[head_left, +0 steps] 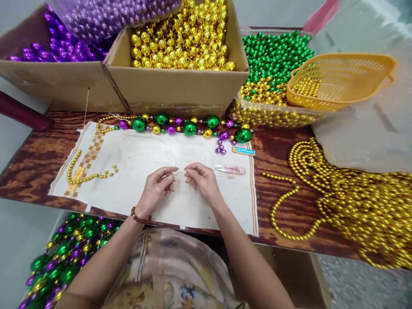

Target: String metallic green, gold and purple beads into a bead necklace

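Note:
Over the middle of a white cloth [128, 150], my left hand [158, 184] and my right hand [201, 180] face each other a short gap apart. Thumb and fingers are pinched together on both; whatever they hold is too fine to make out. Small thread snips [230, 169] lie just right of my right hand. Beyond the hands, a strand of green, purple and gold beads [189, 128] runs along the cloth's far edge. A few loose purple beads [220, 148] sit near a blue and orange packet [243, 151]. Short gold bead strands [77, 180] rest on the left.
Cardboard boxes of purple beads [67, 47] and gold beads [180, 43] stand behind the cloth. A yellow basket [341, 81] rests on a bin of green and gold beads [273, 56]. Gold bead chains [370, 210] heap at right; finished-looking multicoloured strands [67, 253] hang lower left.

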`<state>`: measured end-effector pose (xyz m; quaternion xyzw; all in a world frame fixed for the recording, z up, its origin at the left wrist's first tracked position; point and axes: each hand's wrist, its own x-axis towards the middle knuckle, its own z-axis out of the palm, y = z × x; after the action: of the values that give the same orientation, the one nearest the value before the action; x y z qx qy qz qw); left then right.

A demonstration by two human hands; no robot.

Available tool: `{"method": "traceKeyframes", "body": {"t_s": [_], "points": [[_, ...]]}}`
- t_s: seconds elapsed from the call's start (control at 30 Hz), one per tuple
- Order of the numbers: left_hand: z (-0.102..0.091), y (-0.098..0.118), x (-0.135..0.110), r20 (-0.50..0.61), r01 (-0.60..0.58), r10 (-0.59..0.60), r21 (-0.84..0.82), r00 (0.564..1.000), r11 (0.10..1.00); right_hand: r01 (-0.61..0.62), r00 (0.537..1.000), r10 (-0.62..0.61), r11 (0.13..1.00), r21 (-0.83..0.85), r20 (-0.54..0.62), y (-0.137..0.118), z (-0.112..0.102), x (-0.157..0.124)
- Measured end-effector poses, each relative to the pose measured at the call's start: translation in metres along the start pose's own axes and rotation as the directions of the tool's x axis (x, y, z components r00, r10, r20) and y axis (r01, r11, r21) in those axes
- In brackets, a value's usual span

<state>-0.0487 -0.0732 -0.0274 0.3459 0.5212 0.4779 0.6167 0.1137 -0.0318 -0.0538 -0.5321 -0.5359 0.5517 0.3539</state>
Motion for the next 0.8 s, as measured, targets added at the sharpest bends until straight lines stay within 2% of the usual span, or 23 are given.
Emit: {"method": "traceKeyframes", "body": {"t_s": [0.13,0.3,0.43,0.57,0.67,0.8], "points": [[0.011,-0.006,-0.004,0.058,0.041,-0.043,0.039,0.997,0.998,-0.055,0.997,0.07,0.939,0.339,-0.032,-0.003,-0.005,-0.026],[0.013,-0.008,-0.004,0.081,0.064,-0.071,0.086,0.994,0.994,-0.08,0.986,0.135,0.901,0.426,-0.099,0.0,-0.005,-0.04],[0.018,-0.01,-0.009,0.108,0.055,-0.067,0.109,0.992,0.993,0.032,0.976,0.043,0.94,0.339,-0.212,-0.001,-0.003,-0.051],[0.028,-0.008,-0.018,0.116,0.087,-0.095,0.07,0.989,0.994,0.222,0.905,-0.16,0.968,0.117,-0.393,-0.008,-0.002,-0.062],[0.033,-0.004,-0.023,0.142,0.11,-0.114,0.038,0.983,0.993,0.29,0.867,-0.255,0.957,0.017,-0.428,-0.013,-0.002,-0.068],[0.036,-0.001,-0.025,0.168,0.097,-0.099,0.023,0.981,0.995,0.302,0.862,-0.281,0.953,-0.018,-0.423,-0.017,0.0,-0.072]]}}
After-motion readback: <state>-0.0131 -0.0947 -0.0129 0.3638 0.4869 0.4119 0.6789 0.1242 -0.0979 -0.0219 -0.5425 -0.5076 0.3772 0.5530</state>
